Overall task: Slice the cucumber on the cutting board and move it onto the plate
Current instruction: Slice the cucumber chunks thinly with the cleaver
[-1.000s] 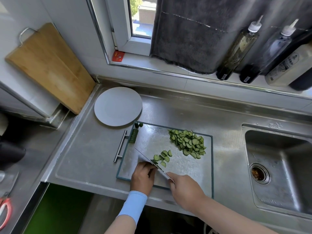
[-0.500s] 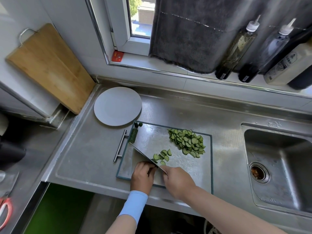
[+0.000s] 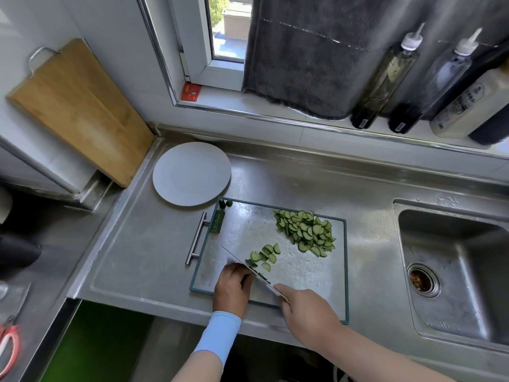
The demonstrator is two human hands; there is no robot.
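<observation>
- Head view, the cucumber: most of it is already cut into thin half-moon slices, pale green inside with dark skin.
- A loose heap of slices (image 3: 305,232) lies toward the far right corner of the cutting board (image 3: 346,271), a steel-coloured sheet with a teal rim and a bar handle on its left edge.
- A smaller scatter of fresh slices (image 3: 265,255) lies near the middle of the board, just beside the blade and apart from the heap.
- 2 dark green end pieces (image 3: 225,203) sit at the board's far left corner.
- The uncut cucumber stub (image 3: 251,263) shows only as dark green bits along the blade, toward the board's near left; the rest is hidden.
- The plate (image 3: 191,173), round and white with nothing on it, stands on the steel counter (image 3: 143,244), just beside the board's far left corner.
- Head view, the hands: the left hand (image 3: 232,288), a light blue sleeve (image 3: 217,334) on its forearm, sits knuckles-up at the board's near edge, fingers curled down onto the stub and close against the flat of the blade.
- The right hand (image 3: 308,312) is wrapped round the handle of the knife (image 3: 248,267), which hides in the fist; the blade runs diagonally away toward the far left, edge down on the stub.
</observation>
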